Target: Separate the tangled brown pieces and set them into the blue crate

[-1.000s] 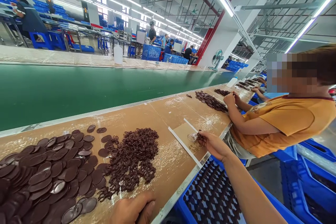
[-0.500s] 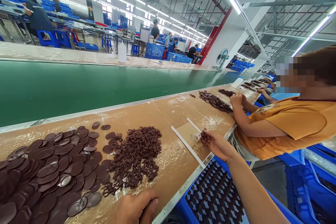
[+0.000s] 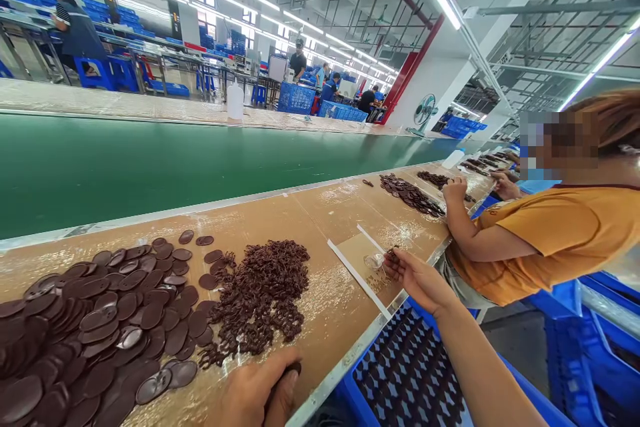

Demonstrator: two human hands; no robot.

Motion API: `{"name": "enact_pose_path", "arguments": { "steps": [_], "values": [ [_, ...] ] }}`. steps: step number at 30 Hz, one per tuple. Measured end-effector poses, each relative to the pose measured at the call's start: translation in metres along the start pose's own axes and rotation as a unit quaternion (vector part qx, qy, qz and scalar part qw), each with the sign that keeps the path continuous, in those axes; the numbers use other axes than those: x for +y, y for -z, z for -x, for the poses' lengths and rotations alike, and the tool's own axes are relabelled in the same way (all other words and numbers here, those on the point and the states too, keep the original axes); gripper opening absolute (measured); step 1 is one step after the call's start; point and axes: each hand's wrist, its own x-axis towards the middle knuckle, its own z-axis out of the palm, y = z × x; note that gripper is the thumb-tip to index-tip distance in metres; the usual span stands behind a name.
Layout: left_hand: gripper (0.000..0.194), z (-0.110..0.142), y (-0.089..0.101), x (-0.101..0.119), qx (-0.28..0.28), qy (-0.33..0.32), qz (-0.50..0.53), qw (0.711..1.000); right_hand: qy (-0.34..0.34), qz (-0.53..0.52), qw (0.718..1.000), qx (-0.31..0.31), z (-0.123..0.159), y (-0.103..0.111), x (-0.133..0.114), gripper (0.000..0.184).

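Note:
My left hand (image 3: 257,387) is at the bottom edge, its fingers closed on a dark brown piece (image 3: 295,367). Only the rounded rim of that piece shows between thumb and forefinger. Further right, my right hand (image 3: 415,277) has its fingertips pinched around a small dark brown piece (image 3: 393,255), above a taped-off patch of the table. Beside those fingertips lies a small clear dish (image 3: 373,261). Flat brown oval discs (image 3: 150,317) are heaped at the left. Small curly brown pieces (image 3: 265,287) form a pile next to them.
A blue crate (image 3: 360,373) with rows of dark pieces stands below the table edge. Beyond the brown tabletop (image 3: 280,217) runs a green belt (image 3: 165,167). At the right, a co-worker in an orange shirt (image 3: 565,240) works near more brown piles (image 3: 410,195).
My left hand has turned slightly, and more of the dark piece's rim shows. My right hand stays nearly in place. The co-worker's arms and head have shifted.

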Motion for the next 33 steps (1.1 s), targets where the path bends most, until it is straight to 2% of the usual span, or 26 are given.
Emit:
{"name": "enact_pose_path", "arguments": {
  "steps": [3,5,6,7,10,12,14,16,17,20,25,33],
  "values": [
    [0.038,-0.001,0.005,0.011,0.026,0.057,0.107,0.992,0.043,-0.033,0.998,0.026,0.044,-0.007,0.003,0.029],
    [0.038,-0.003,0.010,0.021,0.015,0.097,0.162,0.982,0.054,-0.066,0.996,-0.001,0.086,-0.019,0.015,0.028],
    [0.039,-0.004,0.013,0.026,0.004,0.118,0.189,0.975,0.045,-0.083,0.995,-0.026,0.109,-0.027,0.024,0.027],
    [0.040,-0.005,0.015,0.030,-0.007,0.144,0.224,0.964,0.005,-0.085,0.994,-0.069,0.132,-0.037,0.034,0.027],
    [0.041,-0.007,0.017,0.036,-0.013,0.212,0.355,0.910,-0.073,-0.134,0.979,-0.134,0.186,-0.073,0.063,0.030],
    [0.041,-0.007,0.014,0.037,0.005,0.224,0.432,0.873,-0.108,-0.151,0.971,-0.148,0.207,-0.098,0.079,0.032],
    [0.040,-0.007,0.012,0.038,0.015,0.215,0.504,0.836,-0.125,-0.159,0.968,-0.145,0.215,-0.120,0.089,0.034],
    [0.039,-0.009,0.012,0.040,0.022,0.190,0.541,0.819,-0.126,-0.162,0.968,-0.144,0.217,-0.135,0.095,0.034],
    [0.038,-0.010,0.013,0.041,0.029,0.176,0.537,0.824,-0.122,-0.161,0.969,-0.144,0.217,-0.140,0.097,0.034],
    [0.036,-0.011,0.015,0.041,0.072,0.154,0.472,0.865,-0.089,-0.148,0.976,-0.131,0.218,-0.150,0.103,0.032],
    [0.032,-0.002,0.014,0.036,0.102,0.161,0.371,0.909,-0.079,-0.127,0.986,-0.074,0.223,-0.165,0.115,0.039],
    [0.026,-0.001,0.020,0.041,0.101,0.172,0.299,0.933,-0.083,-0.116,0.990,-0.021,0.222,-0.176,0.132,0.040]
  ]
}}
